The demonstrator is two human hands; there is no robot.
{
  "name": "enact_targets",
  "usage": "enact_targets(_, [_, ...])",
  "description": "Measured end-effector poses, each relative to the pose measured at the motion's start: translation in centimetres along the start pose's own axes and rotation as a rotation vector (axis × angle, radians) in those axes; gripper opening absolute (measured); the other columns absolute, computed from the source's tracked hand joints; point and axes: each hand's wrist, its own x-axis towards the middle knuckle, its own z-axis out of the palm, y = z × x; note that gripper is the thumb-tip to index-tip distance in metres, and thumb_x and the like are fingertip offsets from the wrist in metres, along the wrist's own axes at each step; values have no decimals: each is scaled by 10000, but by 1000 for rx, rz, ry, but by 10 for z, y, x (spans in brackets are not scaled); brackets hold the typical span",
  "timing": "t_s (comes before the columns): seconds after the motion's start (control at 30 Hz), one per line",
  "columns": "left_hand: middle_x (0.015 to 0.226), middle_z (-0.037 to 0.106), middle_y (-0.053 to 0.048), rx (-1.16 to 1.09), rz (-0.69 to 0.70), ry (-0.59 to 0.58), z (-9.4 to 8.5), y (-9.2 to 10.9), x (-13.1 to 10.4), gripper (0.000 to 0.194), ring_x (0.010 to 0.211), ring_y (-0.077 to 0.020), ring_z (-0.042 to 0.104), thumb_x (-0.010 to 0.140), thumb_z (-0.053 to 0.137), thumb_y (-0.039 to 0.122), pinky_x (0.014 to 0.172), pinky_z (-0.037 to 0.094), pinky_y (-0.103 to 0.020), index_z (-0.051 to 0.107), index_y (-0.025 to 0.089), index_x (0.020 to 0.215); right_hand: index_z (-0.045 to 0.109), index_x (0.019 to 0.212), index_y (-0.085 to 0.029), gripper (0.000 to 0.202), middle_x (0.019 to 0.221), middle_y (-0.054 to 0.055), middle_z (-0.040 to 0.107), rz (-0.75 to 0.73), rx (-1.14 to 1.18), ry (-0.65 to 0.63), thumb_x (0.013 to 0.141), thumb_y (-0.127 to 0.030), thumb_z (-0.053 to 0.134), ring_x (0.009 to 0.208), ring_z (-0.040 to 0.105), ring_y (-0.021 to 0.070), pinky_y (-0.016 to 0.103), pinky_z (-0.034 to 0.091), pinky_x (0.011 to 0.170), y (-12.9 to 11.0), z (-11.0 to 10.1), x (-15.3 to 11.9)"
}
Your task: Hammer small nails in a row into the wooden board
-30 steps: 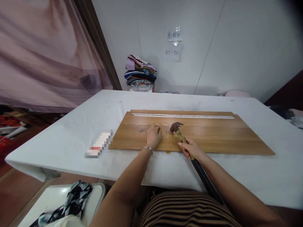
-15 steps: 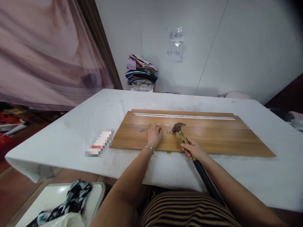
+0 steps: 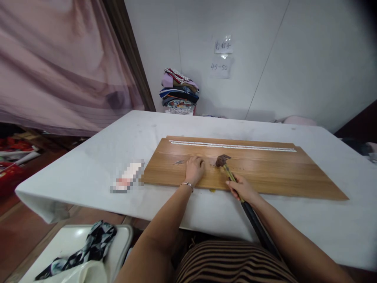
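Observation:
A wooden board lies on the table in front of me. On its left part rests my left hand, palm down, fingers loosely laid on the wood. Just left of that hand is a small pile of nails. My right hand is wrapped round the handle of a claw hammer. The hammer's rusty head is over the board, right of my left hand; whether it touches the wood I cannot tell. Small dark nail heads or holes run in a row on both sides of the head.
Two white measuring strips run along the board's far side. A white cloth covers the table. A blurred-out flat object lies left of the board. A chair with patterned fabric is at lower left. Folded clothes are stacked by the wall.
The view has shifted slightly, so the board appears a little further right. The hammer head sits slightly further left over the board. My left hand remains at the same part of it.

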Motion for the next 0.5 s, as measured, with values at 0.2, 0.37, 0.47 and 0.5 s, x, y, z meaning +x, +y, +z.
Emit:
enact_targets(0.2, [1074,681,-77,5,1,-14,-1,0,0,188,1076,-211,563,886,512,191,978,392,-366,699,200,885,405,851,-242,309,384,-132,453,-14,32,22,709,-473,554,291,336,70,184,270,320,2,0,-1])
enact_targets(0.37, [1064,683,-76,3,-3,-15,-3,2,0,193,1074,-217,565,887,507,184,974,394,-372,698,201,870,432,877,-236,306,371,-135,440,-13,44,20,711,-459,560,283,323,71,186,248,322,3,1,0])
enact_targets(0.47, [1054,684,-75,0,-2,-16,-2,2,0,192,1067,-216,565,886,508,183,970,395,-370,698,201,871,425,868,-240,309,364,-135,440,-30,59,19,711,-466,565,281,318,72,187,242,325,4,1,1])
enact_targets(0.5, [1050,684,-76,-2,-1,-15,-2,1,0,192,1064,-214,564,885,508,182,972,394,-369,698,200,871,424,869,-241,311,360,-134,442,-35,60,15,712,-469,566,280,318,73,187,238,326,4,1,1])
